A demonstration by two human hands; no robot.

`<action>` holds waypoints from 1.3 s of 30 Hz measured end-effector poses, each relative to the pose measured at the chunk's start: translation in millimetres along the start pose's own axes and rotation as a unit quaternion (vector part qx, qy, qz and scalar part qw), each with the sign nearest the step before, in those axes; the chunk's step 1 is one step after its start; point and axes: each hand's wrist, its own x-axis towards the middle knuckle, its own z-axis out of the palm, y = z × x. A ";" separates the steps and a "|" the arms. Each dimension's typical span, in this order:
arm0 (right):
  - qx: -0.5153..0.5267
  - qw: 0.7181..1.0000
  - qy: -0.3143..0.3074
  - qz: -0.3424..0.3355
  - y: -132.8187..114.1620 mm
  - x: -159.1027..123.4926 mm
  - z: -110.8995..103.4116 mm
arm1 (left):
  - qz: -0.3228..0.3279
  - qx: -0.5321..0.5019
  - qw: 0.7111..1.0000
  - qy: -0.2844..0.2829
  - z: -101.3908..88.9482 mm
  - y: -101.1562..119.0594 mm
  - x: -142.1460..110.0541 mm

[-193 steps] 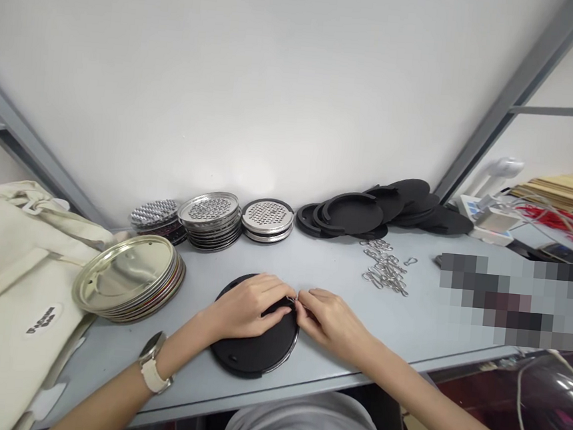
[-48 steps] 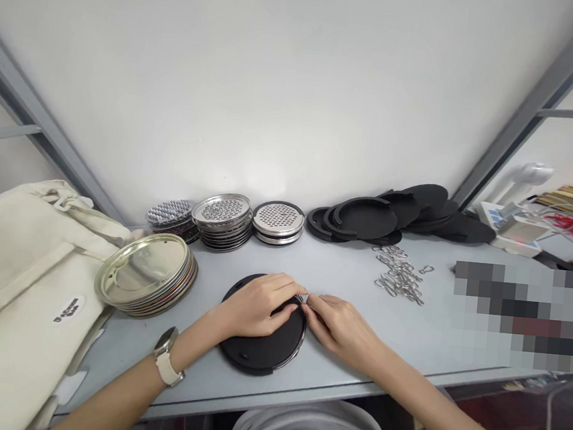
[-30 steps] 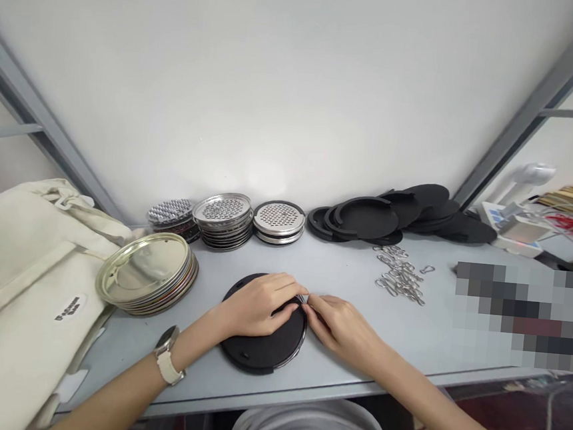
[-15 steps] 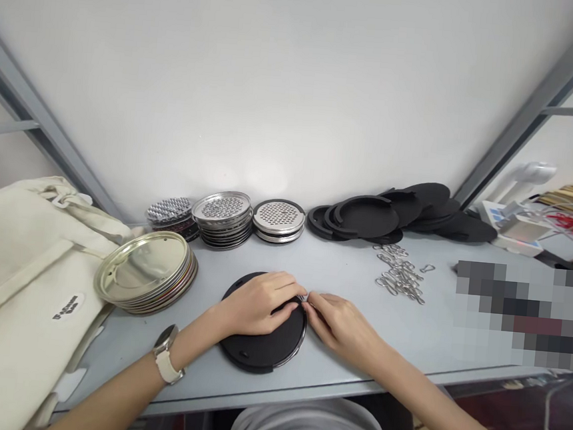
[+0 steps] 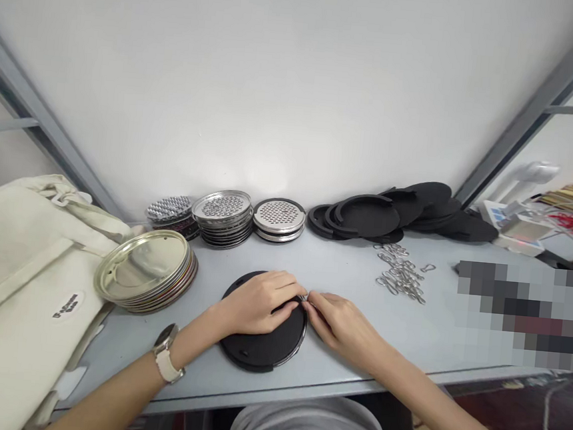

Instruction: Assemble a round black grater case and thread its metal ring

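A black round disc (image 5: 264, 350) with a metal rim along its right side lies flat near the table's front edge. My left hand (image 5: 261, 304) rests across its top, fingers and thumb closed at its right edge. Against that same edge, my right hand (image 5: 340, 323) pinches a small silvery metal piece (image 5: 304, 297), mostly covered by fingertips. The fingertips of both hands nearly meet there. To the right, behind my right hand, lies a loose pile of small metal clips (image 5: 401, 278).
Along the wall stand stacks of perforated metal grater discs (image 5: 224, 206) and overlapping black round holders (image 5: 369, 215). Gold-coloured round lids (image 5: 149, 263) are stacked at left beside a cream canvas bag (image 5: 14, 285). A white device (image 5: 519, 228) stands at far right; a blurred-out patch covers the table's right.
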 end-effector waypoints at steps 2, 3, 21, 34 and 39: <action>0.002 1.000 0.000 0.000 0.2 0.0 0.2 | 0.000 0.001 1.000 -0.001 -0.4 0.0 0.0; 0.002 1.000 0.001 -0.001 0.3 0.0 0.2 | 0.000 0.002 1.000 0.000 -0.6 0.2 0.1; -0.012 1.000 0.012 0.009 1.9 0.3 1.8 | 0.000 0.014 1.000 0.011 -0.4 0.4 0.0; 0.013 0.998 0.022 0.061 0.2 1.5 -0.1 | -0.007 0.037 0.999 0.001 -1.3 0.6 -0.5; 0.018 0.998 0.024 0.064 -0.5 2.4 -2.9 | -0.007 0.040 0.999 0.003 -1.3 1.2 -0.8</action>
